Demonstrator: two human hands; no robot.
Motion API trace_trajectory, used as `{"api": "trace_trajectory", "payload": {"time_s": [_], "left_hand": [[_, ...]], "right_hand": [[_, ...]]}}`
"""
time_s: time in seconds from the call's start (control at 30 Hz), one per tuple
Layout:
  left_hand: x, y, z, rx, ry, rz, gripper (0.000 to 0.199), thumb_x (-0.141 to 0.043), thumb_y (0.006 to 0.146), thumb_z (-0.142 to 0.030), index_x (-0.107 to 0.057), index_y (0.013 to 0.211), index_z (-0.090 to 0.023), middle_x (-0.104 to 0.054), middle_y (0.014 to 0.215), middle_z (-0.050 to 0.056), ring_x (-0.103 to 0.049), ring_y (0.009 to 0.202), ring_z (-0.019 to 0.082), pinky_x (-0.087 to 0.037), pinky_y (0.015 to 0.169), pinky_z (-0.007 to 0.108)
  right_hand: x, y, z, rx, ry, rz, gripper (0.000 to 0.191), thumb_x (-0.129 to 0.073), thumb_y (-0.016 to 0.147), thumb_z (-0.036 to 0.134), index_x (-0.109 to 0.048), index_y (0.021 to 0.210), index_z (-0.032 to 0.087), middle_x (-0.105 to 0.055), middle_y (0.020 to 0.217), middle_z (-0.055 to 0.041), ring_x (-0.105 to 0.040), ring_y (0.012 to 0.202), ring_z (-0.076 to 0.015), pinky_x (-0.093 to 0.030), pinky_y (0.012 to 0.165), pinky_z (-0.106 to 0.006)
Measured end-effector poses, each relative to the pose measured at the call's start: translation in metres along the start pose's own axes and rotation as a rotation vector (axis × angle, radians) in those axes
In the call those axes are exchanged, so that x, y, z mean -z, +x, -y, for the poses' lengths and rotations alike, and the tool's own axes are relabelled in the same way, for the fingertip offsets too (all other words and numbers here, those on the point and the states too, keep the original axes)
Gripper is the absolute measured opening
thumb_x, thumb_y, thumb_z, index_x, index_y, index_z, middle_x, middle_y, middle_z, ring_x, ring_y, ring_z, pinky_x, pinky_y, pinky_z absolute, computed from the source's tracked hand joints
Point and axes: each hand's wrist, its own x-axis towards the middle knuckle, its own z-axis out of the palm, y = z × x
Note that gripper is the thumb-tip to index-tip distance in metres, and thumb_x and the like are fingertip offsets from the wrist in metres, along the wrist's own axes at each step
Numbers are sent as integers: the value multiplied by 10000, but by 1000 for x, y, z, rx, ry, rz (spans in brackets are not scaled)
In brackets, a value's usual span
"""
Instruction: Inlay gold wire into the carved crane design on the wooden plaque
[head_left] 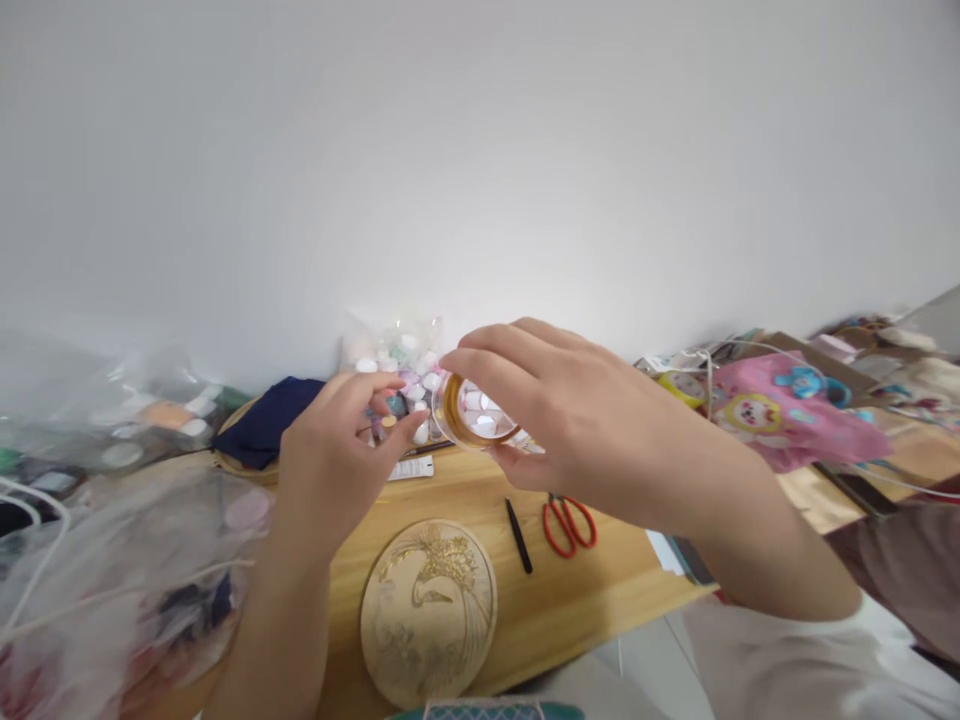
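Note:
In the upper middle of the head view, my right hand (551, 410) grips a clear round spool (454, 408) wound with gold-coloured wire or thread. The spool is tilted, and pale things show through its open centre. Just to its left, my left hand (337, 440) has its thumb and forefinger curved and apart. I make out nothing between them; a fine strand would be too small to see. Below both hands a round, cloth-like disc (427, 615) lies on the wooden table (570, 620), bearing a bird design partly worked in gold.
Black tweezers (518, 536) and red-handled scissors (568, 525) lie right of the disc. Behind the hands are bags of small bottles (397, 350). Dark blue cloth (266, 422) and clear plastic bags (150, 560) fill the left; a pink bag (795, 410) lies at right.

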Motion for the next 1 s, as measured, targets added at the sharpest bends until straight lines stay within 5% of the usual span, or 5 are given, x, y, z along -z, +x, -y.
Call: {"api": "trace_trajectory", "payload": {"time_s": [0.33, 0.5, 0.73, 0.9, 1.0], "left_hand": [[17, -13, -22, 104, -76, 224, 193, -567, 877, -431, -618, 926, -252, -567, 742, -32, -526, 625, 124, -402, 594, 243], [32, -27, -21, 311, 215, 428, 197, -527, 907, -404, -629, 1001, -264, -662, 846, -2, -624, 762, 181, -421, 653, 278], [49, -53, 37, 778, 605, 535, 361, -428, 943, -368, -587, 1214, -190, -705, 1041, 147, -675, 972, 332, -482, 751, 384], [59, -64, 78, 866, 670, 452, 596, -434, 926, -487, -406, 1424, -160, -677, 1082, 228, -672, 966, 418, -489, 720, 452], [62, -65, 95, 882, 665, 434, 579, -507, 888, -484, -481, 1357, -146, -701, 966, 206, -683, 909, 400, -489, 710, 439]], "right_hand": [[-5, 14, 6, 5, -140, 78, 337, -636, 681, 24, -598, 997, 136, -642, 1077, -129, -594, 917, -272, -497, 719, -383], [-16, 32, 1, 20, -96, 102, 325, -653, 685, 42, -620, 993, 140, -656, 1040, -123, -598, 901, -275, -480, 711, -372], [-67, 82, -7, 210, 390, 244, 554, -722, 667, 152, -584, 1203, 146, -679, 1122, -105, -637, 1009, -260, -495, 838, -359], [-105, 128, 13, 324, 454, 309, 552, -726, 696, 201, -582, 1221, 115, -655, 1236, -148, -626, 1110, -292, -475, 927, -394], [-120, 157, 32, 386, 449, 313, 594, -722, 712, 206, -547, 1264, 74, -622, 1292, -177, -599, 1171, -306, -459, 971, -396]]}}
